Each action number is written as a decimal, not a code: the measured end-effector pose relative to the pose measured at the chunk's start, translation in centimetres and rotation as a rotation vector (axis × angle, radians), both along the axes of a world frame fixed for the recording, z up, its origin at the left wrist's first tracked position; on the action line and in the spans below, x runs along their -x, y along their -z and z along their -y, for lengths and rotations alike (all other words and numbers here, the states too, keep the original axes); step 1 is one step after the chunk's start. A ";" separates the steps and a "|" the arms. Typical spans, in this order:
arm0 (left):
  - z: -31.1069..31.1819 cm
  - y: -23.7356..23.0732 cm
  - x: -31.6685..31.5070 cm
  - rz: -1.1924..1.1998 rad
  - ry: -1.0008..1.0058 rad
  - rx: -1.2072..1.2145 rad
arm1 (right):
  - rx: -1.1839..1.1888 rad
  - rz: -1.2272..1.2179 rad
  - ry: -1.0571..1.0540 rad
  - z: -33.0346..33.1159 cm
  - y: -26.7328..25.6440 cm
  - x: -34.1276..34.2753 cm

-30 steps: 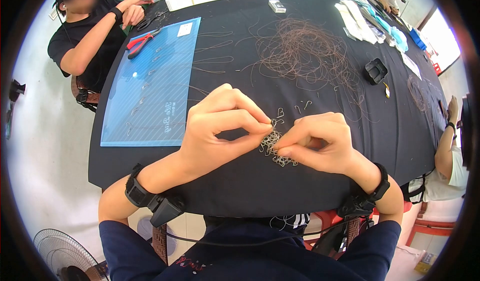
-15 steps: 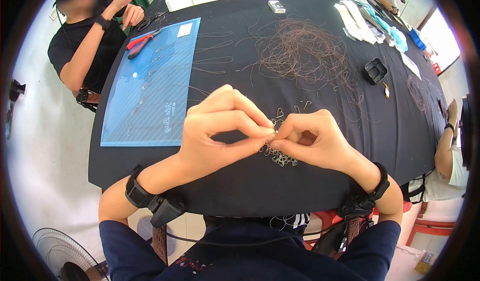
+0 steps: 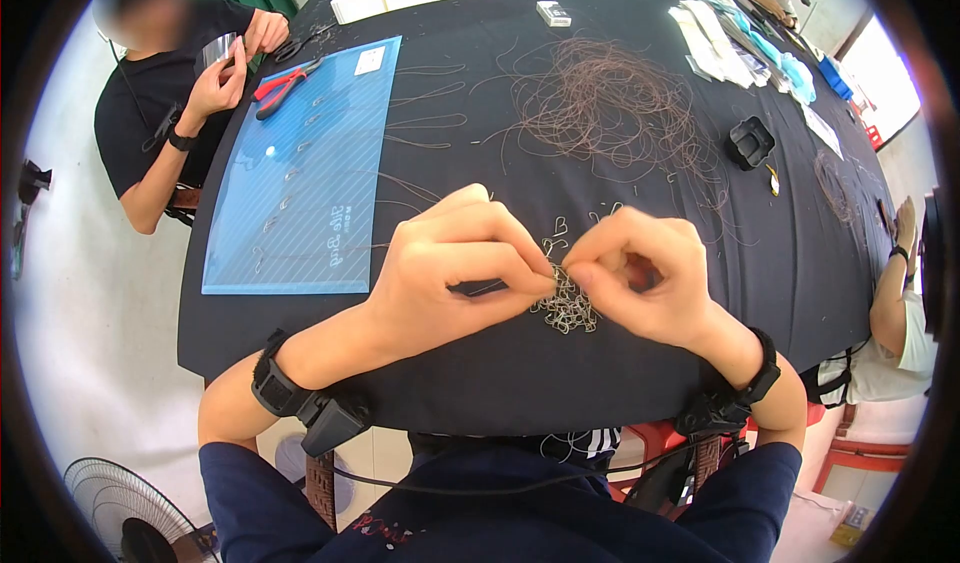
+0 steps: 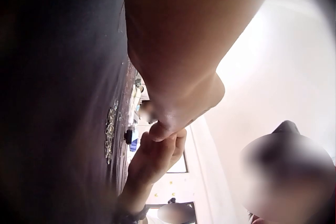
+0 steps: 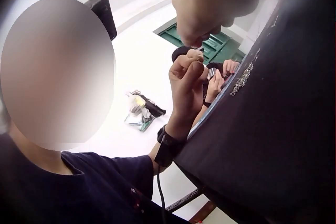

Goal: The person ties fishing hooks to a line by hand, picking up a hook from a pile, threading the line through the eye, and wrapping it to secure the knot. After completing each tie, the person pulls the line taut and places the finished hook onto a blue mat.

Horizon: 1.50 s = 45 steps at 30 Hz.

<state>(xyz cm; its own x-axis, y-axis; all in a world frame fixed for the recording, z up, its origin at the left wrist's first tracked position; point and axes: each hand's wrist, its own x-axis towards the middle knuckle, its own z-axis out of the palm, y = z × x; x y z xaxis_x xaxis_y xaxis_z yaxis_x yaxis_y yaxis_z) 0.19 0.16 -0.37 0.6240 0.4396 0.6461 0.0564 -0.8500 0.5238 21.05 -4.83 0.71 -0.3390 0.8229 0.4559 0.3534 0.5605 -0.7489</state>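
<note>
My left hand [image 3: 450, 258] pinches a small metal hook between thumb and forefinger, the piece mostly hidden by the fingertips. Close beside those fingertips, my right hand [image 3: 645, 273] pinches at the same hook with thumb and forefinger. Both hands hover over a heap of small bent metal hooks [image 3: 568, 313] on the black cloth. In the right wrist view, the left hand [image 5: 185, 82] is raised above table level, away from the heap. The left wrist view has the right hand [image 4: 152, 161] meeting the left fingertips.
A blue mat [image 3: 340, 173] on the left carries a row of hooks with looped brown cords and red-handled pliers [image 3: 283, 90]. Tangled brown cord [image 3: 610, 98] lies farther back. A black tray [image 3: 751, 143] stands to its right. Other people sit around the table.
The right fingers came up from the heap to meet the left fingertips. Both hands have since shifted slightly right. The person at the left lowered a raised hand.
</note>
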 end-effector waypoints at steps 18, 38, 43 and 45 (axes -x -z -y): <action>-0.2 0.3 0.1 -0.013 -0.094 -0.043 | 0.044 0.029 -0.141 0.0 0.4 0.1; 0.1 0.2 0.0 -0.023 -0.121 -0.100 | 0.104 0.046 -0.115 0.1 0.1 0.0; 0.5 0.3 -0.2 0.020 -0.022 -0.058 | 0.089 0.040 0.018 -0.4 0.2 -0.1; 0.6 -0.1 -0.1 0.050 -0.005 -0.038 | 0.176 0.003 -0.013 -0.5 0.7 0.1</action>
<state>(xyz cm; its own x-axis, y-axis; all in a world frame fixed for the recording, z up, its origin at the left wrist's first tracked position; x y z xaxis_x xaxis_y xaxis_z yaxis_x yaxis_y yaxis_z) 0.27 -0.40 -0.26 0.5886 0.4170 0.6926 0.0356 -0.8692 0.4931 20.98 -4.34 -0.04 -0.3514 0.8855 0.3039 0.3497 0.4253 -0.8348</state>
